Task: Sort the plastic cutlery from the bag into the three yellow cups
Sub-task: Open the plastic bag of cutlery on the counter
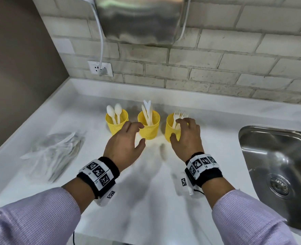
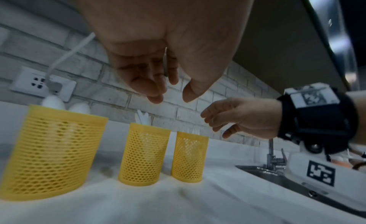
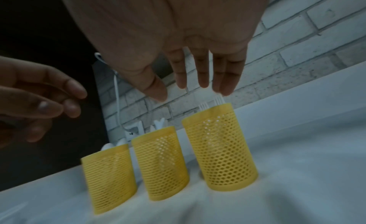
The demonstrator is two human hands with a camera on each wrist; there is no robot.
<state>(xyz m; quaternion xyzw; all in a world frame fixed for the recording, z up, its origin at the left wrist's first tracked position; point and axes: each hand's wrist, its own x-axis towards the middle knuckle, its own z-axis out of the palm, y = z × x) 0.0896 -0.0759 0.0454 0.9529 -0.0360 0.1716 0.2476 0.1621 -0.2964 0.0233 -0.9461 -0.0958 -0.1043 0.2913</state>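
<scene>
Three yellow mesh cups stand in a row on the white counter. The left cup holds white spoons. White knives stick out of the middle cup. The right cup holds white forks. My left hand hovers open in front of the left and middle cups, holding nothing. Above the right cup my right hand is open, its fingertips close to the fork tines. The clear plastic bag lies at the left with blurred cutlery shapes inside.
A steel sink is set into the counter on the right, with a tap. A wall socket with a white cable is behind the cups on the brick wall. A steel appliance hangs above.
</scene>
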